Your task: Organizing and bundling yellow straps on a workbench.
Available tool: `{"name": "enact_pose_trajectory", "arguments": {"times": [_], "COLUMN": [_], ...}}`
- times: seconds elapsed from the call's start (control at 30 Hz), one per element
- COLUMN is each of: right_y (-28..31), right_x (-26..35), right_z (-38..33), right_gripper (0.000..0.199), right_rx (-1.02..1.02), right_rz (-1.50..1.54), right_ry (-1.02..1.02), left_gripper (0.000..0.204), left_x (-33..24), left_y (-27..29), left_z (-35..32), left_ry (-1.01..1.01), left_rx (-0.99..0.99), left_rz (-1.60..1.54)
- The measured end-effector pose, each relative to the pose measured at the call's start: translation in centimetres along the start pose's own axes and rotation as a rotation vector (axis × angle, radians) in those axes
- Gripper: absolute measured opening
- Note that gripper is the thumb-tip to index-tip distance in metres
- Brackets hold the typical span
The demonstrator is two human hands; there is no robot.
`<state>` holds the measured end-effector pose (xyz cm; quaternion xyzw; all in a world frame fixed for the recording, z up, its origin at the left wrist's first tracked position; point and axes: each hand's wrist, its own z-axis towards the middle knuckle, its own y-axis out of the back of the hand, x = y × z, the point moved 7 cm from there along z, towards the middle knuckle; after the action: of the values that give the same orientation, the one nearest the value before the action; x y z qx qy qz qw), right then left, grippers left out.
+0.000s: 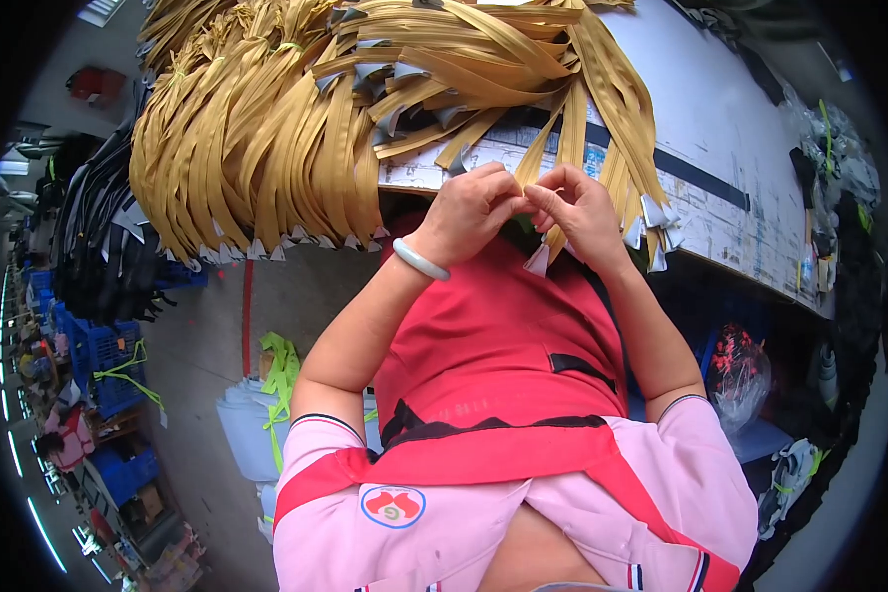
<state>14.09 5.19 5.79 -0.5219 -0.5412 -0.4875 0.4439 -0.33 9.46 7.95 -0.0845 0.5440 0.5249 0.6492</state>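
My left hand, with a pale bangle at the wrist, is closed in a pinch at the table's near edge. My right hand meets it there, thumb and forefinger pressed together. Between the fingertips runs a gold zipper strip, coming from the pile beyond. A white end tab hangs just below my right hand. Right of that hand, more gold zipper strips drape over the edge, with white tabs at their ends. The fingers hide the exact spot they pinch.
Thick bundles of gold zipper strips overhang the table's left side. The worn white tabletop extends right. Black strips hang farther left, above blue crates. Wrapped pale bundles lie on the floor; a plastic bag is at right.
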Motion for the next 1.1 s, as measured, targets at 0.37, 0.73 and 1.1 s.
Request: {"name": "enact_pose_trajectory", "arguments": {"times": [0.37,0.73,1.1], "right_y": [1.7,7.0,1.4], "right_x": [-1.3,-4.5,-13.0], "right_z": [0.4,-4.4,-7.7], "right_gripper": [0.013,0.023,0.019], "right_rx": [-0.06,-0.076,0.18], "right_rz": [-0.042,-0.225,0.209], "right_ry": [0.17,-0.118,-0.468], "left_gripper": [0.015,0.012,0.024], "left_x": [-0.6,5.5,-1.3], "left_y": [-1.7,13.8,-7.5], "left_z": [-1.2,-2.3,-5.1], "left_ry": [-0.033,0.266,-0.148], "left_rx": [0.088,-0.704,0.213], "left_rz": [0.14,-0.416,0.121]}}
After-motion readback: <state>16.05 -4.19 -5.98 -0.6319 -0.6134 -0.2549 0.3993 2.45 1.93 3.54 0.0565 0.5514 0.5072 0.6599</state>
